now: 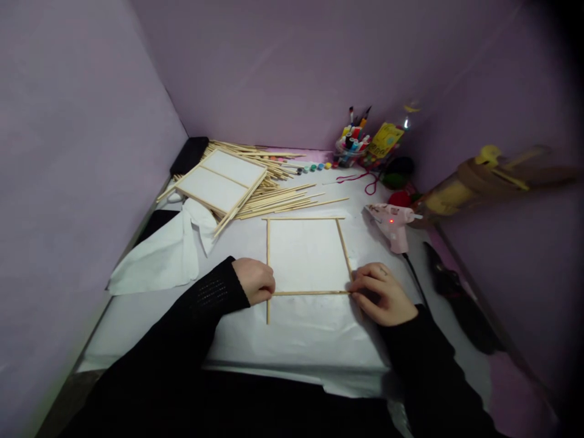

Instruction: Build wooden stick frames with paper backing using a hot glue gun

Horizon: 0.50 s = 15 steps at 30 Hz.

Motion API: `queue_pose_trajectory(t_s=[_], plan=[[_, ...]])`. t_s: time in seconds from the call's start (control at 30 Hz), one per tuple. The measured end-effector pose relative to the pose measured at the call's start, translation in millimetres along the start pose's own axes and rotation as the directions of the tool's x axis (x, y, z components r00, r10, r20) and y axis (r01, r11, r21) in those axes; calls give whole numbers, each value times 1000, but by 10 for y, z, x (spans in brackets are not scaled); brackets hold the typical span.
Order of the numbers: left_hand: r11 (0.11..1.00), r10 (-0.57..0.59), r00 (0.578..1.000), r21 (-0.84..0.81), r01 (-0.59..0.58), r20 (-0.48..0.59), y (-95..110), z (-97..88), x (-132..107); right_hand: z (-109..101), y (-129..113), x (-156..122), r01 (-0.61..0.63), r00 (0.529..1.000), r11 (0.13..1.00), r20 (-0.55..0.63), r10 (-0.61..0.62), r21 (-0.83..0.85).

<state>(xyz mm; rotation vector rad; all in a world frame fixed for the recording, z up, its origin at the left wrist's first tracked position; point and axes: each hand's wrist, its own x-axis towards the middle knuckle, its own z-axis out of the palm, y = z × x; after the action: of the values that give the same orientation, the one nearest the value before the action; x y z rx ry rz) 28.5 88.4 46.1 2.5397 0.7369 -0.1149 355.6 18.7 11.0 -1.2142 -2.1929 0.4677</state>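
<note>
Here, a square frame of wooden sticks (310, 293) lies on the white-covered table (314, 340) between the two hands, bordering a white area. The left hand (254, 280), fingers curled nearly closed, pinches its near left corner; the right hand (383, 295), loosely curved, has thumb and fingertips together on the near right corner, so both corners are partly hidden. One side stick (269, 313) juts past the left fingertips toward the person. Beyond the left hand lie a white cloth (157, 264) and stick-edged white panels (219, 176) resting on loose wooden sticks (283, 199). Beyond the right hand sits a pink glue gun (396, 228), red light lit, its cord (414, 277) running toward the right sleeve (424, 359). Farther off are paint pots (320, 166), red yarn (371, 182) and a cup of markers and brushes (352, 149).
</note>
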Motion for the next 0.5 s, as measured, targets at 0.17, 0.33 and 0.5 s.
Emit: queue_pose_trajectory(t_s=[0.17, 0.33, 0.5], plan=[[1000, -1, 1000, 12, 1, -9, 24, 3, -5, 9, -5, 7, 3, 1000, 1000, -4, -3, -5], [1000, -1, 1000, 21, 1, -13, 26, 14, -8, 11, -3, 10, 16, 1000, 1000, 3, -16, -7], [1000, 10, 1000, 24, -10, -21, 21, 26, -8, 18, 0, 14, 7, 1000, 1000, 15, -6, -13]])
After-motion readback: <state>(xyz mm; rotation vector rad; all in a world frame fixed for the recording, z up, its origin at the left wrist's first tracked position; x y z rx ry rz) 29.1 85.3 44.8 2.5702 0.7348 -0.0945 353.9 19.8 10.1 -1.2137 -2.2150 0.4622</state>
